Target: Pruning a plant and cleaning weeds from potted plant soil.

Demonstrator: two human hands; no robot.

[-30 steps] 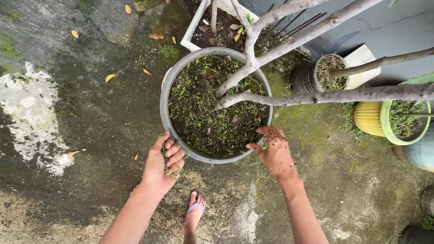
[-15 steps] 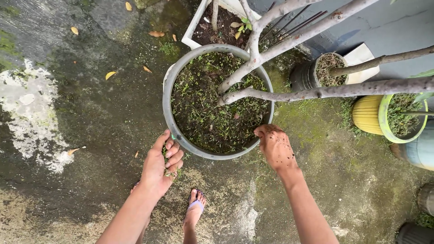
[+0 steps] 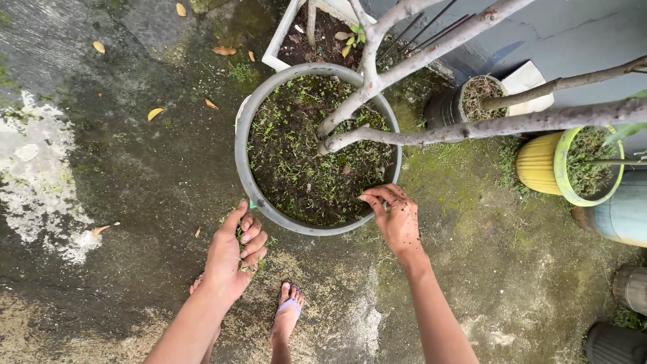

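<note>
left hand: fingers curled on small green weeds, beside pot's near-left rim | right hand: soil-speckled, fingertips pinched over near-right soil (contents unclear) | grey pot: centre, holding tree

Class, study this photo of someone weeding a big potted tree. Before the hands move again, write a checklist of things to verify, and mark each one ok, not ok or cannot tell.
1. Right hand reaches the soil: ok, its soiled fingertips sit over the near rim of the grey pot.
2. Left hand free to grab: not ok, it seems to hold small green weeds beside the pot.
3. Weeds left in the soil: not ok, green sprouts are scattered across it.
4. Trunk and branches clear of the hands: ok, they fork farther back.
5. Footing: cannot tell; the sandalled foot stands on damp, mossy concrete.
</note>
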